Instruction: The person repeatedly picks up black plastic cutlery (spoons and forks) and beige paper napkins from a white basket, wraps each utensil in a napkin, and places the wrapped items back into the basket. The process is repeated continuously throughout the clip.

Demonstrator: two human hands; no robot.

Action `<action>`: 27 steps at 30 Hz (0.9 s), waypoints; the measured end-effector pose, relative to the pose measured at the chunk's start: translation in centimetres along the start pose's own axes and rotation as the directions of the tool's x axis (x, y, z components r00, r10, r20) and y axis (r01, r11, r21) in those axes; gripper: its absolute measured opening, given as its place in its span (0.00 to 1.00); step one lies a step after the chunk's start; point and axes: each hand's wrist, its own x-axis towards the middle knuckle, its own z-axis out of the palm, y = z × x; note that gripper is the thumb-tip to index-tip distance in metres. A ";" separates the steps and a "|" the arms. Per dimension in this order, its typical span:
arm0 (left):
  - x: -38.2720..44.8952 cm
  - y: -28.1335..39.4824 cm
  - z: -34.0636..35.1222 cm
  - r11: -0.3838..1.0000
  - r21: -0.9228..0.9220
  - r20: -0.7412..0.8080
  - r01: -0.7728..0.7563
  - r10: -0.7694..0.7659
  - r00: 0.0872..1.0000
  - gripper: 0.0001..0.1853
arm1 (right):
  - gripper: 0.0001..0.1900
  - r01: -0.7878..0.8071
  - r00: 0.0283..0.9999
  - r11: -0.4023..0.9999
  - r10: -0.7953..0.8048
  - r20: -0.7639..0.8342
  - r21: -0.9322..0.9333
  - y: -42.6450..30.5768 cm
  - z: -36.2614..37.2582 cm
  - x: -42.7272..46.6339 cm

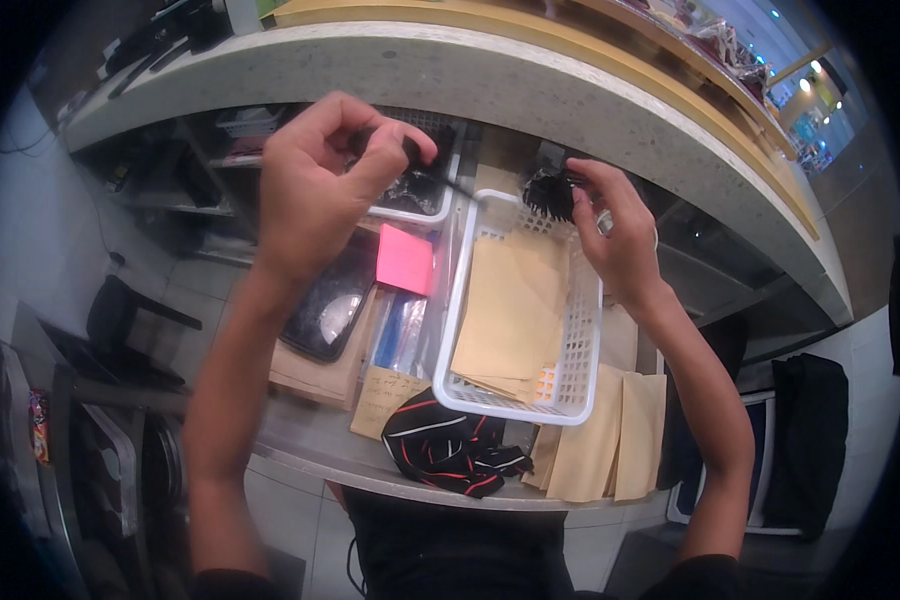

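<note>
My left hand (330,165) is closed on a small dark object, partly hidden by the fingers, from which a thin dark strand runs right. My right hand (615,217) pinches a black bristly or toothed item (549,196) near the far end of the open drawer. Between and below the hands stands a white perforated plastic basket (521,411) holding a stack of brown paper envelopes (510,315). Left of it lie a pink sticky-note pad (405,259), a black tablet-like object (330,300) and a yellow note with handwriting (382,397).
A black cloth with red and white stripes (450,442) lies at the drawer's near edge, beside more brown envelopes (600,435). Another white basket (450,202) with dark contents sits farther in. The thick stone-like counter edge (495,82) overhangs the drawer. A black chair (120,322) stands at left.
</note>
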 end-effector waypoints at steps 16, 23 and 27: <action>-1.9 1.7 2.6 0.992 -0.016 0.412 0.126 -0.109 0.904 0.14 | 0.13 -0.147 0.989 0.922 0.144 0.036 0.357 -6.7 -3.9 1.6; -2.0 0.9 2.5 0.943 -0.094 0.457 0.318 -0.243 0.856 0.11 | 0.17 -0.385 0.920 0.721 0.251 0.301 0.577 -9.7 -3.4 2.2; -1.9 1.4 2.7 0.935 -0.073 0.412 0.348 -0.290 0.864 0.13 | 0.20 -0.466 0.883 0.504 0.309 0.352 0.727 -10.0 -2.9 2.6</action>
